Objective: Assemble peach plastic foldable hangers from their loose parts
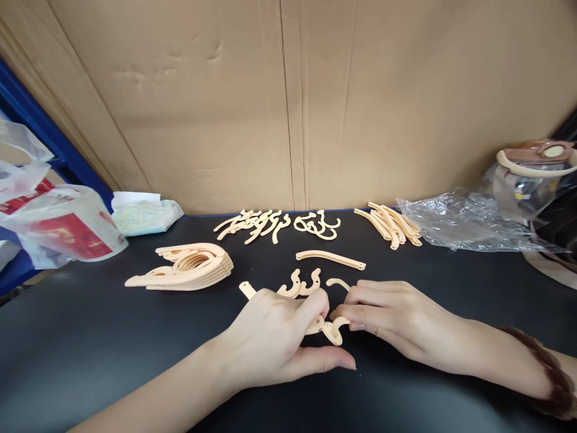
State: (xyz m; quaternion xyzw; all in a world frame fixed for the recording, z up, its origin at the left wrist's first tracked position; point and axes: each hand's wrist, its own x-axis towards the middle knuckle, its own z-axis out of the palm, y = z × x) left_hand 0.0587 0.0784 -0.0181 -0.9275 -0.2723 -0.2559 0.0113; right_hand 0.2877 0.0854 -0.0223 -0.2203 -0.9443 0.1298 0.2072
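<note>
My left hand (279,331) curls its fingers over a beige plastic hanger arm (247,290), whose far end sticks out behind the knuckles. A holed end of it shows by the index finger, and the thumb is stretched away. Between the fingertips of my right hand (392,319) is a beige hanger hook (332,334), with its ring end touching or nearly touching the holed end. My fingers cover much of both parts. Just behind the left hand lie two short curved pieces (311,282). A longer slim beige bar (331,260) rests farther back.
Stacked folded hangers (193,270) lie at left. Along the back are piles of curved pieces (256,224), hooks (318,225) and bars (392,225). Clear plastic wrap (464,219) and a lidded bottle (525,180) stand right; a wipes pack (144,215) and bagged tub (76,222) left.
</note>
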